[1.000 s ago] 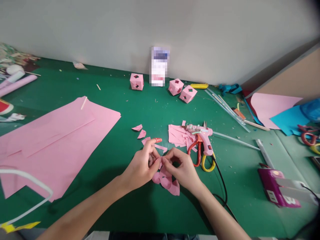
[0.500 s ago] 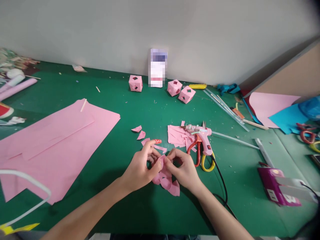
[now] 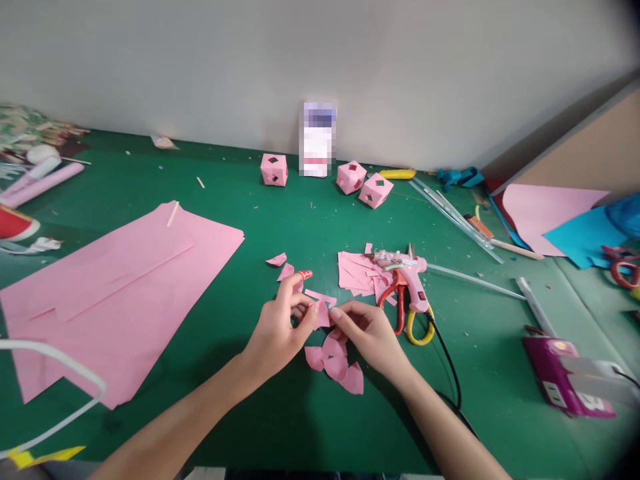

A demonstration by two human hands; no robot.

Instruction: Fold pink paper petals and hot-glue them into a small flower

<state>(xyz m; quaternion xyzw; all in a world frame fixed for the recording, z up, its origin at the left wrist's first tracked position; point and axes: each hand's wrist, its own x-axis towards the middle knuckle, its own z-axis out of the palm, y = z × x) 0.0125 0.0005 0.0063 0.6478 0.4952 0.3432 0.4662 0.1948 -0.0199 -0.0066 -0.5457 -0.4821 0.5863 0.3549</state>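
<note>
My left hand pinches a small folded pink paper piece between thumb and fingers, its index finger, with a red band near the tip, raised above. Thumb and fingertips of my right hand are pressed together at that piece's right edge; whether they grip it is hard to see. Just below lie several curled pink paper pieces, partly overlapping. Beyond my left hand are a few loose pink scraps and a narrow paper strip.
A pink glue gun lies on scissors and a stack of pink paper. Three pink paper polyhedra stand by the wall near a propped phone. Large pink sheets spread at left; a purple power strip sits right.
The paper piece between my hands has been raised slightly apart from the curled pieces below. My right fingertips have shifted a little. The whole view has drifted slightly.
</note>
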